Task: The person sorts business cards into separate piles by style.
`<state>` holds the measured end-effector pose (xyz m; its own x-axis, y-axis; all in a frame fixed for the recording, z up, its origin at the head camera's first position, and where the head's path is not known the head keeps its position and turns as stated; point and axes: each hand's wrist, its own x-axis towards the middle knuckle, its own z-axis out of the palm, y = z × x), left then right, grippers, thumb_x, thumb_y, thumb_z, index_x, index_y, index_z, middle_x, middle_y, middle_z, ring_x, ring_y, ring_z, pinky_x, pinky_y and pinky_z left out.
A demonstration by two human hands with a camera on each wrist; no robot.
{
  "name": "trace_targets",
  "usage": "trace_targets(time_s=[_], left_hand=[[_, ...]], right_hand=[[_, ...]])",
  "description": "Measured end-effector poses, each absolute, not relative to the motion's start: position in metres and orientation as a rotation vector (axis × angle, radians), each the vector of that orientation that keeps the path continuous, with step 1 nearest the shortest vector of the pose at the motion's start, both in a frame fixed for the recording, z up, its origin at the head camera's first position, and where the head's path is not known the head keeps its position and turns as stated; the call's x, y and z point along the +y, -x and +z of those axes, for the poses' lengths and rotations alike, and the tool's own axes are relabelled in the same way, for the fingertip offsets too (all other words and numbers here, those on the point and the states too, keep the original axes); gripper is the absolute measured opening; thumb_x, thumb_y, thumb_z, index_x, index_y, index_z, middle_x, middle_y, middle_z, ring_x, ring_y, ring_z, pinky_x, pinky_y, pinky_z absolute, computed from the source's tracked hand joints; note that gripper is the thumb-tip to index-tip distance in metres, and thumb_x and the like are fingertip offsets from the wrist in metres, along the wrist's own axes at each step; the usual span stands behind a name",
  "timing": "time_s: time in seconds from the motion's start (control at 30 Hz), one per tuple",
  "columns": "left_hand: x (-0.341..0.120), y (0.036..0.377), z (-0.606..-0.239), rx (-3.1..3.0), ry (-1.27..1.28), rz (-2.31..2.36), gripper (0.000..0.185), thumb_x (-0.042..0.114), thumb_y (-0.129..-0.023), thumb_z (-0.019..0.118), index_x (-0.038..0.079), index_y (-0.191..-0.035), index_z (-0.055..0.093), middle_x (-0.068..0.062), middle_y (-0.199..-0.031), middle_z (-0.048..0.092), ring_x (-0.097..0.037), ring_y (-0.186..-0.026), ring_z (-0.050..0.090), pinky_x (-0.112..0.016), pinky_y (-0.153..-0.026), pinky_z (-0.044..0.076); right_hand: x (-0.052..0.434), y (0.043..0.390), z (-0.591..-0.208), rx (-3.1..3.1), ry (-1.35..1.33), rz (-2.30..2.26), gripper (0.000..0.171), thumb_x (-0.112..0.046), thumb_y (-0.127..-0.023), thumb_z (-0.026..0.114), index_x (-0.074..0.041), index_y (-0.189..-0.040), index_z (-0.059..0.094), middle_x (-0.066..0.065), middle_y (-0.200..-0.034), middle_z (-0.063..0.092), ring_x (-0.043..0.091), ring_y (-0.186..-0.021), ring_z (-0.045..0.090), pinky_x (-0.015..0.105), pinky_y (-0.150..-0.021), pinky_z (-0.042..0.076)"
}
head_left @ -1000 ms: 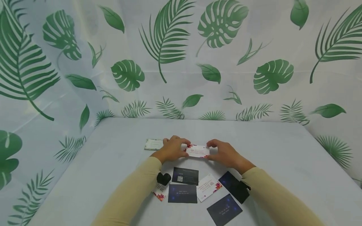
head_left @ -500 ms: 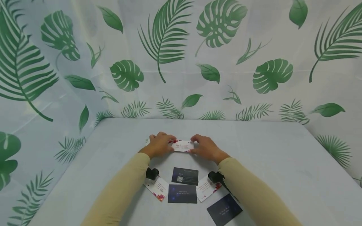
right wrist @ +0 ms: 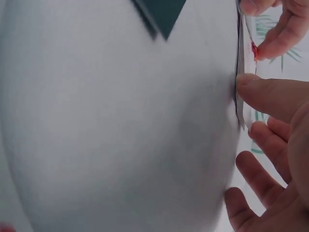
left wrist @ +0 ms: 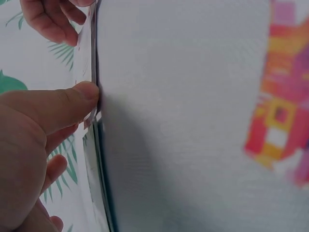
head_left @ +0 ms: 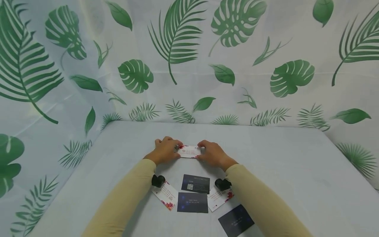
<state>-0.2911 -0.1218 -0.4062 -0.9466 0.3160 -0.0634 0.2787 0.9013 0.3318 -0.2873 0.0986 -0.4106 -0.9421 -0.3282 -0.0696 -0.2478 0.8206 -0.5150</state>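
Since a moment ago both my hands have carried the white business card [head_left: 189,151] away from me and a little to the left, toward the far part of the table [head_left: 266,154], and it now sits over the spot where a pale card lay beside my left hand.

My left hand [head_left: 166,151] pinches the card's left end, thumb curled against the edge, and my right hand [head_left: 211,154] pinches the right end the same way. Each grip is closed lightly on a short edge, so the printed face with its red floral corners stays up and uncovered. The left wrist view shows my thumb [left wrist: 58,108] pressing on the thin edge of the card, with another card edge just under it, so I judge I am squaring this card onto one already lying there; two hands at opposite ends keep it level and let me line up the edges. I cannot tell whether it has touched down fully.

Nearer to me the other cards are spread flat: a dark card with a QR code [head_left: 195,183], a dark blue card [head_left: 192,202] just in front of it, a white floral card [head_left: 165,195] on the left, another white floral card [head_left: 218,197] on the right, and a dark card [head_left: 236,221] nearest me.
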Motion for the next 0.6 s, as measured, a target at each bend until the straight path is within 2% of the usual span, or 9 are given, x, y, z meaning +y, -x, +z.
trace_targets(time_s=[0.3,0.6], left_hand=[[-0.1221,0.2923,-0.4077,2.941,-0.429,0.477,0.052,0.029,-0.089,0.078,0.021,-0.138,0.062,-0.007,-0.137,0.057,-0.029,-0.138,0.035,-0.057,-0.099,0.021],[-0.1229,0.2955,-0.4068,2.895,-0.446,0.482,0.048,0.028,-0.09,0.076,0.021,-0.136,0.063,-0.004,-0.137,0.058,-0.027,-0.138,0.035,-0.054,-0.098,0.02]], right_hand=[[0.0986,0.2875,-0.416,2.833,0.416,-0.828,0.058,-0.02,-0.091,0.076,-0.002,-0.141,0.052,0.017,-0.14,0.055,0.035,-0.133,0.046,0.049,-0.11,0.033],[0.1,0.2899,-0.4179,2.839,0.414,-0.79,0.055,-0.023,-0.091,0.076,-0.003,-0.138,0.055,0.016,-0.139,0.056,0.036,-0.133,0.046,0.05,-0.11,0.033]])
